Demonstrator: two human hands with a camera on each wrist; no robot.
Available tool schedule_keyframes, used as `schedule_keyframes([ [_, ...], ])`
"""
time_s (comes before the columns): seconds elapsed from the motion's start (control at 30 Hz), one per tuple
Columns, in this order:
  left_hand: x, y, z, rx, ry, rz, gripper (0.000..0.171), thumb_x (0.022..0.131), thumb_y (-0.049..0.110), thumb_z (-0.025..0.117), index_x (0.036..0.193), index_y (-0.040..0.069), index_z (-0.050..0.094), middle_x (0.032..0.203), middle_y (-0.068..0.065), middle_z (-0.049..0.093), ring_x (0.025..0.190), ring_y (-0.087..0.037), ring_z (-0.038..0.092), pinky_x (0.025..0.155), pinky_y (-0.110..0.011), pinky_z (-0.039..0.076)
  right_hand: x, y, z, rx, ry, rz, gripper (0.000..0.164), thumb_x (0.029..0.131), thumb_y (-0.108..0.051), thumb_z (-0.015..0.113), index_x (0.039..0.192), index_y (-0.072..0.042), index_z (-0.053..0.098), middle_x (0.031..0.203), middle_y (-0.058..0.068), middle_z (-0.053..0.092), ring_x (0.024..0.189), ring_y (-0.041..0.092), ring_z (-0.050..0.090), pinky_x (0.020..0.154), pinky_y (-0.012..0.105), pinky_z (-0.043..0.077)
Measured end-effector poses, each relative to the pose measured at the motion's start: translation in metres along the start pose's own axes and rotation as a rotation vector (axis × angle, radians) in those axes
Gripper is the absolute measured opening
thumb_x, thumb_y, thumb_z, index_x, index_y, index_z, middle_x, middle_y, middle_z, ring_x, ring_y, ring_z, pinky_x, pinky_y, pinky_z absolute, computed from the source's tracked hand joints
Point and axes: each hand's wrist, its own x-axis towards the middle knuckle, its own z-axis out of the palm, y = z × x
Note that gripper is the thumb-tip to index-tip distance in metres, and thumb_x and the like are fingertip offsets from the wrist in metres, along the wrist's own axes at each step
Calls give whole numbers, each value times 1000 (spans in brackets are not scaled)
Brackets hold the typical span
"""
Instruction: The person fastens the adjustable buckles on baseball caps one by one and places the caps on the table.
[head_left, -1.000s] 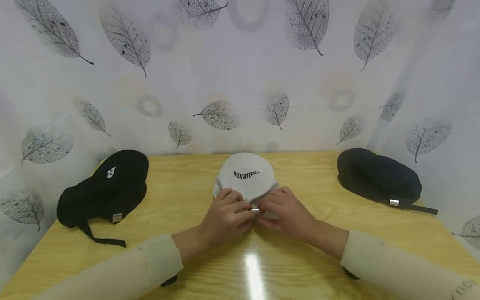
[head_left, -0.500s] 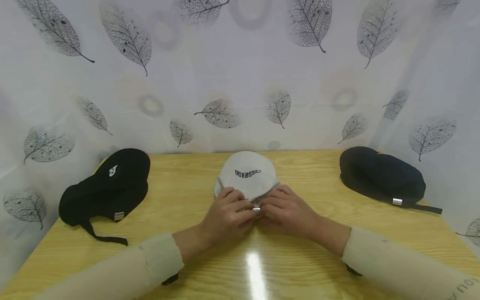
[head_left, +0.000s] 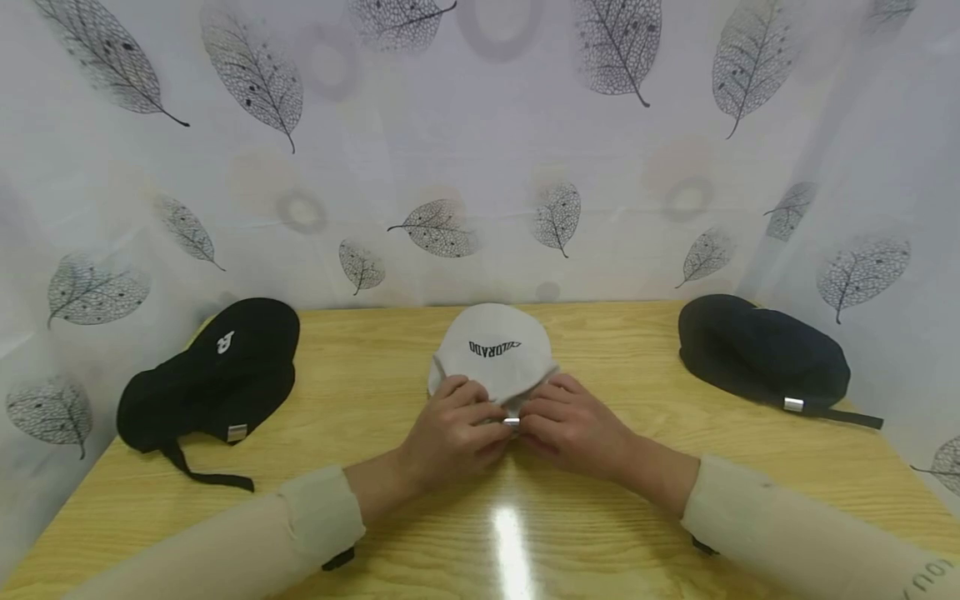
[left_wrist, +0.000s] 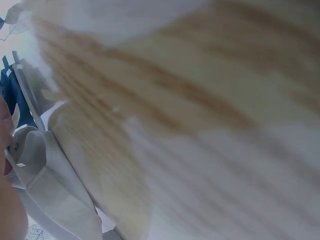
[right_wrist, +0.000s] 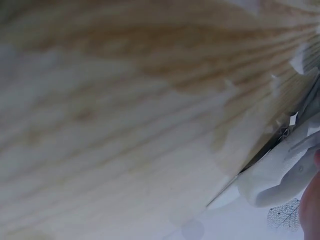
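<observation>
A white cap [head_left: 491,342] with dark COLORADO lettering lies at the middle of the table, its lettering upside down in the head view. At its near edge, a small silver buckle [head_left: 512,422] shows between the two hands. My left hand [head_left: 456,432] pinches the strap end just left of the buckle, fingers curled. On the other side my right hand [head_left: 576,429] pinches the strap close against the buckle. Most of the strap is hidden behind the fingers. Both wrist views show pale cap fabric [left_wrist: 65,195] beside a sliver of hand.
A black cap [head_left: 247,350] with a white emblem lies at the left, its loose strap [head_left: 213,479] trailing forward. Another dark cap [head_left: 757,350] lies at the right, strap pointing right. A leaf-patterned curtain [head_left: 480,150] rises behind the wooden table [head_left: 360,358].
The right hand's thumb and fingers, parted a second ago, have come together at the strap beside the buckle. The left hand and the caps stay put.
</observation>
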Motion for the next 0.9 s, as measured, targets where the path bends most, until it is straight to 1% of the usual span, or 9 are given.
schedule_keyframes([
  [0.13, 0, 0, 0, 7, -3, 5, 7, 77, 24, 82, 82, 20, 81, 86, 8, 75, 82, -15, 60, 80, -33, 46, 1, -1, -1, -16, -10, 12, 18, 77, -17, 84, 87, -13, 70, 90, -5, 70, 90, 15, 62, 85, 33, 44],
  [0.3, 0, 0, 0, 6, -1, 5, 7, 77, 23, 82, 83, 20, 81, 86, 8, 75, 82, -15, 60, 80, -33, 46, 1, -1, -1, -25, 3, 29, 17, 75, -15, 83, 85, -13, 70, 87, -6, 70, 89, 14, 62, 83, 33, 45],
  [0.43, 0, 0, 0, 6, 3, 0, 7, 77, 23, 82, 83, 20, 81, 86, 8, 75, 82, -15, 60, 80, -33, 46, 0, -1, -1, -11, 0, 60, 16, 74, -14, 83, 85, -13, 71, 86, -6, 70, 89, 13, 62, 82, 33, 45],
  [0.67, 0, 1, 0, -6, 10, -10, 5, 76, 21, 82, 80, 20, 80, 86, 8, 75, 81, -15, 60, 79, -32, 46, -1, -2, -1, -10, -13, 90, 12, 76, -14, 77, 81, -14, 66, 85, -4, 67, 87, 14, 60, 84, 33, 45],
  [0.77, 0, 1, 0, -8, 17, -11, 6, 75, 21, 82, 80, 19, 80, 85, 7, 75, 81, -15, 60, 79, -32, 46, -1, -2, -1, 4, -9, 89, 15, 76, -15, 79, 83, -14, 66, 88, -4, 67, 89, 14, 61, 85, 33, 45],
  [0.9, 1, 1, -1, -9, 26, -10, 8, 74, 21, 83, 81, 19, 80, 84, 6, 75, 82, -16, 61, 80, -33, 47, -1, -2, 0, 25, 0, 71, 23, 73, -19, 84, 87, -14, 67, 94, -4, 68, 94, 14, 62, 86, 33, 46],
])
